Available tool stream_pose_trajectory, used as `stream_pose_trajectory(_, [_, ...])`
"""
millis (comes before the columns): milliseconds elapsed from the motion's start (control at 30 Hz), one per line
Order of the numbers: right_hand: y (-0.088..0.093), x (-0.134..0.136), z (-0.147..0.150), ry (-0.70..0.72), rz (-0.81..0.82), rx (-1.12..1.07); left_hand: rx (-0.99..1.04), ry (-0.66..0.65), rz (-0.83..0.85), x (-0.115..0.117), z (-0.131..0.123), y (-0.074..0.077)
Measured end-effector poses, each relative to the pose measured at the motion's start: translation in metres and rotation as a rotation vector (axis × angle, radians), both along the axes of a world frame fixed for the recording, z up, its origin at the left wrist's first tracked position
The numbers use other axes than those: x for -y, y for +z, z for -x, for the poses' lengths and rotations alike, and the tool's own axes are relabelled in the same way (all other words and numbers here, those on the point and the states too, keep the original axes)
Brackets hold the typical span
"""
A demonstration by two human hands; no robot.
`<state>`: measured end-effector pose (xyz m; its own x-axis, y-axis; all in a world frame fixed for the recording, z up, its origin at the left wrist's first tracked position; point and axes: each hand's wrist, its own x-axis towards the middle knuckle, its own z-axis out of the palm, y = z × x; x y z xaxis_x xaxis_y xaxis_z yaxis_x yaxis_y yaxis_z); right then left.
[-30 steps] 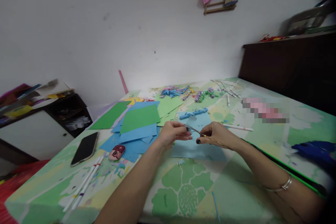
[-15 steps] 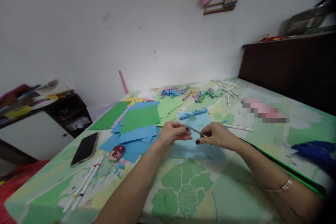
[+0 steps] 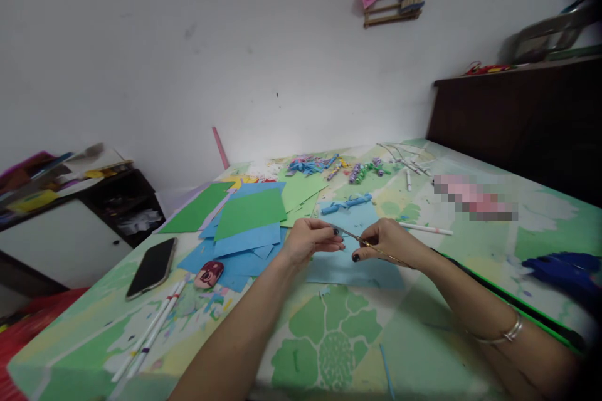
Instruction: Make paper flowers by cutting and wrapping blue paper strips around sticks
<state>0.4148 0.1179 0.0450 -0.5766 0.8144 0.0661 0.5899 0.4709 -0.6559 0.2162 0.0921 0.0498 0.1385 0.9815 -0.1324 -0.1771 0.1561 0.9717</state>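
My right hand (image 3: pixel 392 243) is closed round gold-handled scissors (image 3: pixel 360 240), their blades pointing left toward my other fingers. The fingertips of my left hand (image 3: pixel 313 239) are pinched together by the blade tips; whatever lies between them is too small to make out. Beneath both hands lies a light blue paper sheet (image 3: pixel 355 269). A rolled blue paper tube (image 3: pixel 347 203) with curled strips rests on the sheet's far part, just beyond my hands. To the right of it, a white stick (image 3: pixel 426 228) lies behind my right hand.
Green sheets (image 3: pixel 251 213) and blue sheets overlap on the left. Nearer are a black phone (image 3: pixel 151 267), a dark red case (image 3: pixel 209 274), white sticks (image 3: pixel 157 329) and paper scraps. Curled paper pieces (image 3: pixel 305 165) lie at the back. A blue object (image 3: pixel 564 269) sits at right.
Both hands and the scissors stay almost in the same place. A small pale scrap seen above the blades earlier no longer shows clearly.
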Motion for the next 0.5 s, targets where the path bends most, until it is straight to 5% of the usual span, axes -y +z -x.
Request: stream_pose_trajectory(500, [0.0000, 0.0008, 0.0007, -0.029, -0.019, 0.013, 0.005, 0.008, 0.021, -0.0014, -0.0006, -0.0013])
